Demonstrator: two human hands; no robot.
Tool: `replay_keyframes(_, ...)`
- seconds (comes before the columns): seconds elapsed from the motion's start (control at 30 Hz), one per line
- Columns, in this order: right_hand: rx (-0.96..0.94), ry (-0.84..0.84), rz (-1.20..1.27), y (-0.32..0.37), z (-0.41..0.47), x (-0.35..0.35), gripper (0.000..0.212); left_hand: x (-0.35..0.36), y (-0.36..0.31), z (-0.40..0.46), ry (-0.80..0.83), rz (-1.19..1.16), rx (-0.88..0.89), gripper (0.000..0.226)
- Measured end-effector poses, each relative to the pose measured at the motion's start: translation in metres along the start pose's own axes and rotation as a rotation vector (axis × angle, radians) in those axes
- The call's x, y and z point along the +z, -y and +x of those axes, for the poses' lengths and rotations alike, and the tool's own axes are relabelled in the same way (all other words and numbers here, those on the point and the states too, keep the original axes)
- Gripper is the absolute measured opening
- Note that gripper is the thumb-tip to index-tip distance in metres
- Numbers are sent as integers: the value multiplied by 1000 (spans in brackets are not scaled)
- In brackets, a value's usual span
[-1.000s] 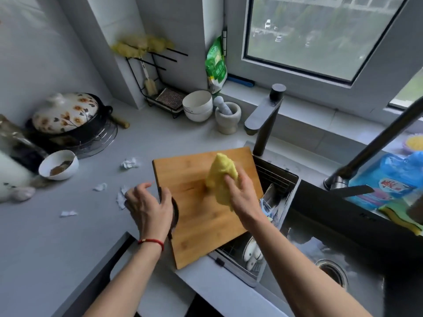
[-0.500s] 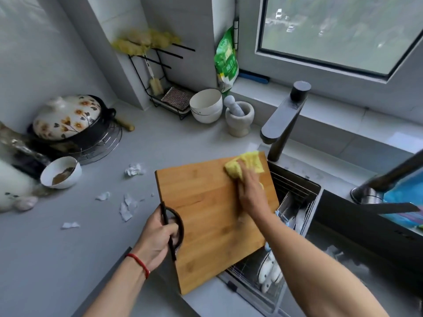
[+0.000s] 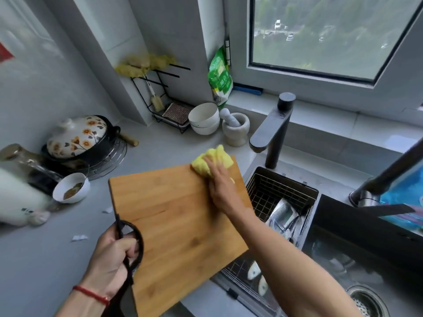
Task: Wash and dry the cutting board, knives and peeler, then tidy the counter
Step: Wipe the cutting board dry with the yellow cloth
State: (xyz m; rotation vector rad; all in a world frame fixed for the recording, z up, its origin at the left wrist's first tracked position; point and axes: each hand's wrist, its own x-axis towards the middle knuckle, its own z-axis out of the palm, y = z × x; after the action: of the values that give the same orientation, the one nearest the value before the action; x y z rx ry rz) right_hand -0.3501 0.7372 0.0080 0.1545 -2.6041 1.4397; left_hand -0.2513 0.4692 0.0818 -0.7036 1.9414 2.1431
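grey counter (image 3: pixel 45 259) runs left and near; wire basket (image 3: pixel 274 195) sits in the sink at right. wooden cutting board (image 3: pixel 176 225) is held tilted, spanning counter edge and basket. left hand (image 3: pixel 112 261) grips its black loop handle (image 3: pixel 135 239) at the near left. right hand (image 3: pixel 220 186) presses a yellow cloth (image 3: pixel 210 161) on its far right corner, fingers fairly straight.

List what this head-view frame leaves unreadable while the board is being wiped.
- Cutting board underside: faces away from the head camera.
- Right hand palm contact on yellow cloth: hidden by the hand's own back.
- Items in the wire basket: partly behind board and forearm.
- White object, left edge: blurred.
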Motion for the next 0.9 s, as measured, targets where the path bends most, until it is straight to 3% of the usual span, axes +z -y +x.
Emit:
replay_keyframes(0.07,223,-71,29,-17,9,-17,58,-7,1,-8,-39,-62,-59,61)
replay_keyframes(0.17,242,-99,-7,1,-6,-11,59,-10,11,-17,-39,-150,-114,61)
replay_keyframes(0.23,86,-42,-49,32,-35,10,62,-4,16,-20,-15,-222,-113,61)
replay_keyframes(0.37,-407,203,-186,81,-100,44,62,-4,14,-29,51,-364,-97,66)
replay_keyframes(0.43,-478,246,-219,66,-106,21,63,-3,15,-31,87,-398,-98,68)
replay_keyframes(0.5,-322,195,-258,39,-104,-6,64,-5,21,-32,94,-403,-110,68)
replay_keyframes(0.63,219,-28,-286,0,-91,-56,64,-5,37,-36,72,-404,-175,53)
replay_keyframes(0.73,304,-88,-274,25,-102,-44,57,-7,46,-36,74,-386,-204,64)
replay_keyframes(0.8,80,16,-278,57,-125,-12,57,-3,45,-32,78,-405,-215,56)
replay_keyframes(0.9,-291,302,-281,90,-169,28,48,3,46,-28,82,-413,-248,41)
